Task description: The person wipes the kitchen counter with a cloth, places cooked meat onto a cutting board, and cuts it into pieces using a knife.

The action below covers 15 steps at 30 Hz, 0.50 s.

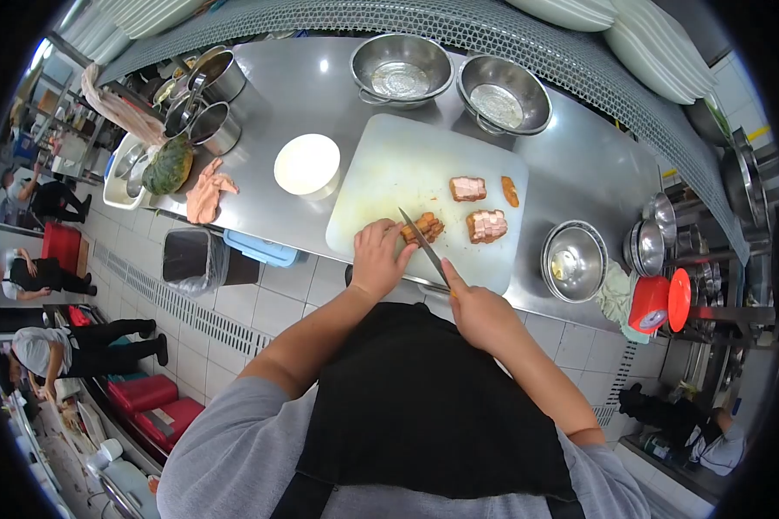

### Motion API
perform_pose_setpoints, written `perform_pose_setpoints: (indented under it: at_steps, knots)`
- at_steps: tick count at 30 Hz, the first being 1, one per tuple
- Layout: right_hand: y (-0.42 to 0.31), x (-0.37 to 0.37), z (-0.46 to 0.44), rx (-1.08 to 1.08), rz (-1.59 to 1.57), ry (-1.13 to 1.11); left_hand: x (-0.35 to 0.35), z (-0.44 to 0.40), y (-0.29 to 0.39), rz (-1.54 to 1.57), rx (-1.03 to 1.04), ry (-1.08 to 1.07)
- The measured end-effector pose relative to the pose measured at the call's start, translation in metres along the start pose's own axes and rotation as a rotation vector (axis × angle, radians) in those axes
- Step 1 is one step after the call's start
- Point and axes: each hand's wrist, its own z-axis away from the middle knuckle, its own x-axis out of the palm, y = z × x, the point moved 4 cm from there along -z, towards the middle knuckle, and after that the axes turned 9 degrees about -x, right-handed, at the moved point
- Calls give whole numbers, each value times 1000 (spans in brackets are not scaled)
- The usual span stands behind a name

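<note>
My right hand (479, 313) is closed around the handle of a kitchen knife (426, 247). Its blade points up and left, against a browned piece of pork belly (428, 227) on the white cutting board (381, 164). My left hand (379, 259) rests at the left end of that piece, its fingertips pressed on the meat. Whether the blade is inside the meat I cannot tell. Farther right on the board lie two layered pork belly blocks, a smaller one (468, 189) and a larger one (487, 226), beside a thin brown slice (511, 191).
Two steel bowls (402, 69) stand behind the board; nested bowls (574, 261) sit to its right. Left are a white tub (307, 166), a pink glove or cloth (209, 192), a pumpkin (168, 166) and steel pots (215, 128). A red scale (648, 304) is far right.
</note>
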Motion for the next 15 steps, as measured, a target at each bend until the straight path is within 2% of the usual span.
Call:
perform_pose_setpoints:
  at_steps: [1,3,6,12,15]
  knots:
    - [-6,-12,6,-4,2,-3,0,0,0,-2,-5,2]
    - [-16,-32,18,57,36,-175,0,1,0,-7,16,14]
    - [-21,-42,3,136,-38,-229,3,1,-1,-3,29,26]
    - [-5,-1,-49,17,-31,-55,4,-1,-2,-6,9,-14]
    - [-8,-17,-14,46,-59,-141,2,0,-1,2,8,14]
